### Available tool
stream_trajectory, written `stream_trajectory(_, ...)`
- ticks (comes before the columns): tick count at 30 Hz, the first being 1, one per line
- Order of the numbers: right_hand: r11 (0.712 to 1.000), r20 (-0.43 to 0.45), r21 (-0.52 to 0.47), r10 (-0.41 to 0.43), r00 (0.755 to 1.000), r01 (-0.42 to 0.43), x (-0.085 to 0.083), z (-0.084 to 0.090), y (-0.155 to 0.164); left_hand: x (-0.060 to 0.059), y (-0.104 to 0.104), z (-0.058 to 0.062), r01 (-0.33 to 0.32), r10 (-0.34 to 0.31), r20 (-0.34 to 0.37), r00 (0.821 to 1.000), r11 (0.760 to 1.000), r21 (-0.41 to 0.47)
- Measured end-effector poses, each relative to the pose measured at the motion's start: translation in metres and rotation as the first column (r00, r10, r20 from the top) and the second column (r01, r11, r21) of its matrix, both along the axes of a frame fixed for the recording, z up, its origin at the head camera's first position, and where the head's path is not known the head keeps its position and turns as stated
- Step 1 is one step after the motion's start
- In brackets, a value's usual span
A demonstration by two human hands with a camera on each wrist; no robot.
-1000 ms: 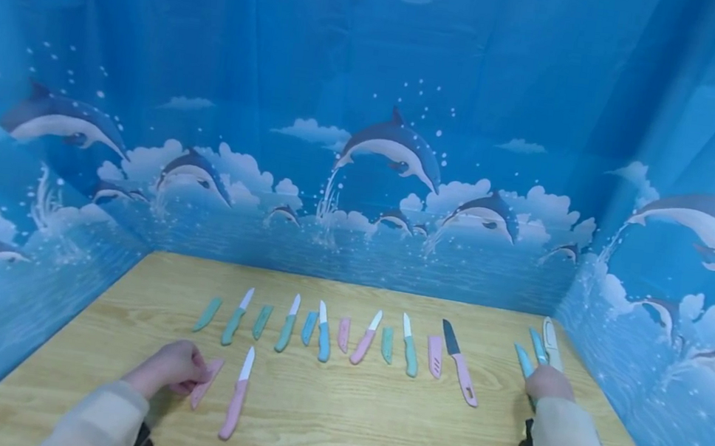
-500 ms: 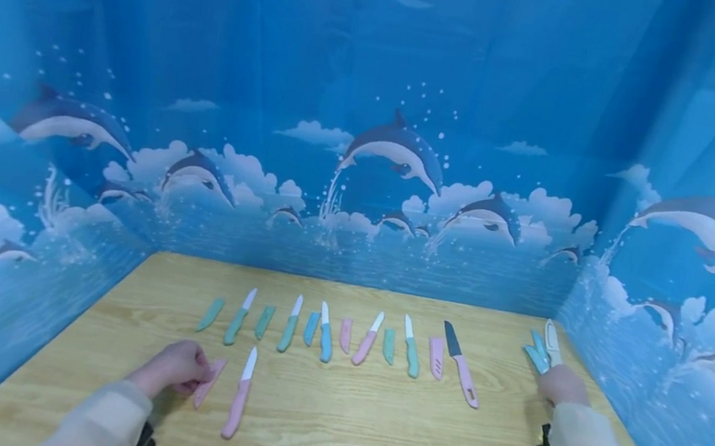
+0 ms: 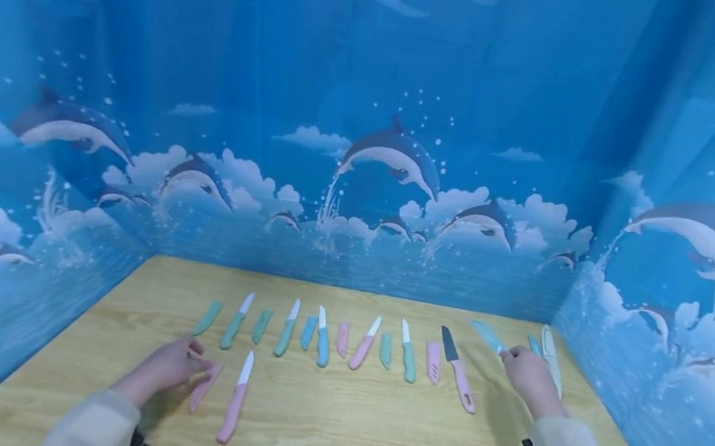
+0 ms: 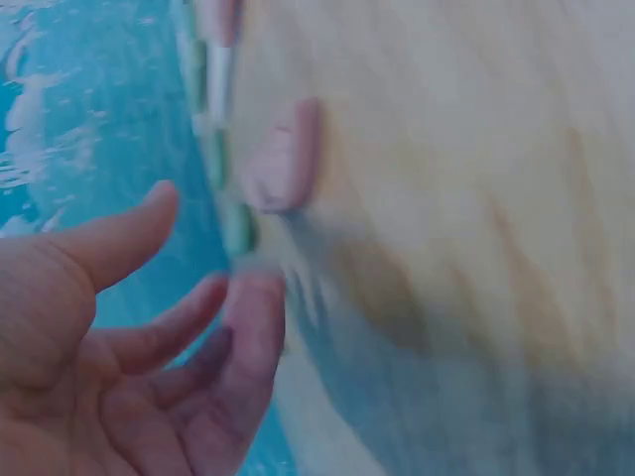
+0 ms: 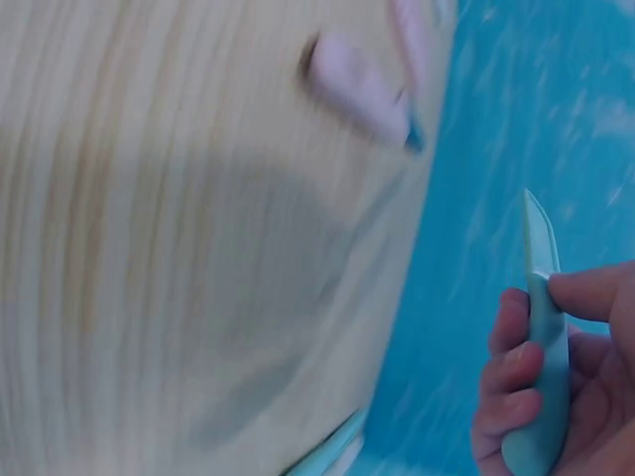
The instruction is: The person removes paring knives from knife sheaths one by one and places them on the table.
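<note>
My right hand (image 3: 529, 378) grips a paring knife by its blue-green handle (image 5: 548, 387). Its pale blade (image 3: 486, 333) points away to the left above the table. At the left, my left hand (image 3: 168, 367) has its thumb and fingers apart and nothing between them, as the left wrist view shows. Right beside its fingertips lies a pink blade sheath (image 3: 205, 387). A pink-handled knife (image 3: 234, 407) with a white blade rests just right of that sheath. Near my right hand lie a blue sheath (image 3: 534, 344) and a white sheathed knife (image 3: 551, 358).
Across the wooden table (image 3: 333, 421) runs a row of knives and sheaths: green knives (image 3: 233, 330), a blue knife (image 3: 322, 345), a pink knife (image 3: 363, 350) and a dark-bladed pink knife (image 3: 461, 381) among them. A blue dolphin curtain (image 3: 355, 245) encloses the back and sides.
My right hand has lifted the blue-green knife from beside the blue sheath and brought it left. My left hand has let go of the pink sheath, which stays on the table.
</note>
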State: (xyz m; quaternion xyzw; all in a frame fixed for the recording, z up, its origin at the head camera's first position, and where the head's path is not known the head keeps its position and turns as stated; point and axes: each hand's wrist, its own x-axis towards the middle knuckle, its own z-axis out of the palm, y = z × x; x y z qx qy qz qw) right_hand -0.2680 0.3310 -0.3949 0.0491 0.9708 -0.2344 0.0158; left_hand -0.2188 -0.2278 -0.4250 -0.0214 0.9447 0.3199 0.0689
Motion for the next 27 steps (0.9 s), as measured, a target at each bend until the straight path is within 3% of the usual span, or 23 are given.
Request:
stream_trajectory(5, 0.999, -0.040, 0.032, 0.033, 0.999, -0.032, 0.003, 0.008, -0.040, 0.001, 0.018, 0.010, 0.060, -0.069, -0.170, 0.983, 0.996, -0.061)
stream_trajectory(11, 0.998, -0.065, 0.004, 0.070, 0.995, -0.070, 0.013, 0.008, -0.090, 0.001, 0.066, 0.017, 0.134, -0.167, -0.309, 0.936, 0.983, -0.126)
stream_trajectory(19, 0.984, -0.154, -0.020, 0.172, 0.973, -0.177, 0.035, 0.006, -0.140, -0.004, 0.136, 0.021, 0.239, -0.297, -0.400, 0.867, 0.952, -0.189)
stream_trajectory(27, 0.956, -0.198, -0.025, 0.281, 0.939, -0.292, 0.055, -0.002, -0.166, 0.002, 0.171, 0.018, 0.374, -0.426, -0.398, 0.812, 0.905, -0.205)
